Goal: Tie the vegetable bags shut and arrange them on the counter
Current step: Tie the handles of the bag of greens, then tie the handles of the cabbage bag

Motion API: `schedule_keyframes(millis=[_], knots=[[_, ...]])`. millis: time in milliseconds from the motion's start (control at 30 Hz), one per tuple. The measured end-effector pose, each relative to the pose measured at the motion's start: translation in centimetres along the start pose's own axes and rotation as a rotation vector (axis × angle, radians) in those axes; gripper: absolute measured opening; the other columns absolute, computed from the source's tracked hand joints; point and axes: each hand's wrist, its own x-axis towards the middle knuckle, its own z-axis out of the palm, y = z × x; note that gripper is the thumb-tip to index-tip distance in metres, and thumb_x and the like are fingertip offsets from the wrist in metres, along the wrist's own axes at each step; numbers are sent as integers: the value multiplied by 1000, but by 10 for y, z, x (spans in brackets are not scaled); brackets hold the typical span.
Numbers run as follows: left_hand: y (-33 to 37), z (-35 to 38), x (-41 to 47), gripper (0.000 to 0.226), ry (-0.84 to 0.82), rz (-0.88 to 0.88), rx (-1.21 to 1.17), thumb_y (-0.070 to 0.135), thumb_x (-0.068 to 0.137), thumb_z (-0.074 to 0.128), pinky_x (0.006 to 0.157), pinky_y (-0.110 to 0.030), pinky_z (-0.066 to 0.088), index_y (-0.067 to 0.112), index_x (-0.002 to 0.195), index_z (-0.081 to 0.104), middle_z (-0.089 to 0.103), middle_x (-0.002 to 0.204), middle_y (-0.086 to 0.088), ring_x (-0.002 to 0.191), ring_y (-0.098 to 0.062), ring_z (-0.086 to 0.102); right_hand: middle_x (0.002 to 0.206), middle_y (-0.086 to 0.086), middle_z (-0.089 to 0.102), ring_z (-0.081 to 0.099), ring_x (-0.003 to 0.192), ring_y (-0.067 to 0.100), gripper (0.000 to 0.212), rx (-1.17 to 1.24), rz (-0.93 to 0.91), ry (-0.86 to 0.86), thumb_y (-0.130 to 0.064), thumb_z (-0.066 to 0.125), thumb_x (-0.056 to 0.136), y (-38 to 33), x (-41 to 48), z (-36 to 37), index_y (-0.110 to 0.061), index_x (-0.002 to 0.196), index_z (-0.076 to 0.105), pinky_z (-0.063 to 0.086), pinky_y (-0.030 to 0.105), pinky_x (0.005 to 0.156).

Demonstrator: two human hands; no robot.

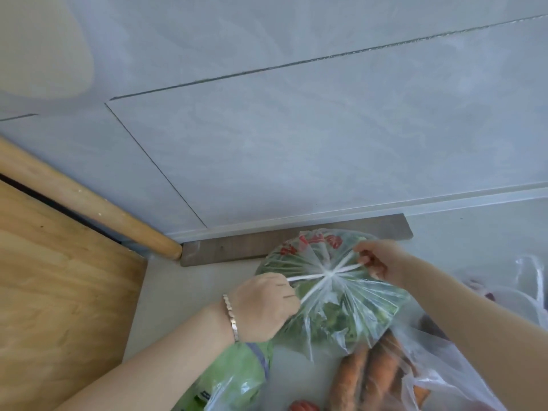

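A clear plastic bag of green leafy vegetables (332,310) with red print near its top sits on the pale counter (189,295). Its handles are drawn out tight from a knot at the bag's middle. My left hand (264,310), with a bracelet on the wrist, grips the handle ends on the left side. My right hand (379,259) pinches the handle ends on the right side. A clear bag of carrots (373,378) lies just in front. A bag with a green cabbage-like vegetable (234,378) lies under my left forearm.
A wooden board (59,292) and a wooden rolling pin (89,203) lie at the left. A dark wood strip (225,247) runs along the tiled wall behind the bag. More plastic bags (530,289) sit at the right edge. A red vegetable (302,406) shows at the bottom.
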Motion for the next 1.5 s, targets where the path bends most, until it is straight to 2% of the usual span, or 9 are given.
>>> schedule_keyframes(millis=[167, 300, 433, 800, 900, 1033, 1133, 1267, 1500], knots=[[8, -20, 22, 22, -152, -769, -552, 21, 94, 41, 56, -26, 41, 13, 82, 58, 60, 82, -6, 58, -15, 45, 64, 10, 43, 38, 57, 21, 14, -351, -276, 348, -5, 48, 83, 0, -12, 18, -6, 69, 49, 31, 27, 52], [21, -49, 12, 39, -321, -823, -419, 29, 95, 43, 89, -26, 40, 15, 131, 43, 36, 135, -8, 105, -26, 52, 116, 20, 46, 46, 99, 25, 38, -982, -245, 229, -13, 48, 88, 2, -58, 39, 1, 123, 42, 40, 34, 81], [37, -85, -31, 50, -349, -822, -237, 43, 92, 43, 101, -34, 40, 19, 136, 39, 38, 141, -6, 122, -25, 47, 142, 15, 26, 23, 134, 31, 56, -1223, -584, 147, -17, 50, 87, 14, -120, 68, -10, 139, 31, 30, 39, 108], [101, -111, -171, 73, -687, -1213, -136, 52, 71, 67, 74, -30, 52, 11, 125, 41, 57, 105, -2, 83, -18, 56, 128, 6, 49, 37, 127, 25, 47, -1561, -853, -431, -45, 54, 86, 91, -225, 156, -16, 123, 51, 32, 36, 105], [105, -96, -190, 17, -681, -1278, -104, 22, 84, 56, 47, -20, 35, 11, 75, 47, 44, 65, 2, 53, -12, 41, 73, -1, 47, 51, 78, 19, 25, -1366, -817, -465, -26, 52, 88, 108, -230, 162, -19, 66, 46, 39, 27, 69], [104, -83, -216, 23, -618, -1372, -276, 9, 86, 52, 43, -19, 36, 5, 64, 57, 50, 53, -3, 42, -13, 44, 55, -3, 35, 35, 50, 13, 37, -914, -760, -384, -18, 52, 88, 99, -238, 152, -18, 57, 31, 41, 25, 52], [104, -82, -225, 34, -266, -1317, -690, 17, 89, 53, 46, -18, 38, 12, 56, 54, 50, 47, 2, 41, -11, 44, 53, -1, 36, 41, 46, 13, 35, -708, -646, -331, -23, 54, 88, 82, -235, 136, -16, 59, 36, 45, 28, 59], [97, -88, -210, 28, 742, -1367, -1482, 8, 94, 46, 65, -28, 49, 4, 66, 51, 49, 65, -8, 61, -18, 49, 39, -5, 36, 33, 35, 11, 34, -513, -509, -303, -20, 53, 88, 76, -227, 121, -14, 55, 43, 33, 29, 55], [68, -114, -214, 33, 1153, -1193, -1694, -9, 92, 27, 61, -38, 56, 5, 95, 57, 60, 81, -4, 64, -12, 62, 41, -5, 45, 39, 35, 9, 36, -428, -495, -466, 6, 32, 88, 85, -242, 131, -7, 68, 59, 39, 18, 44]])
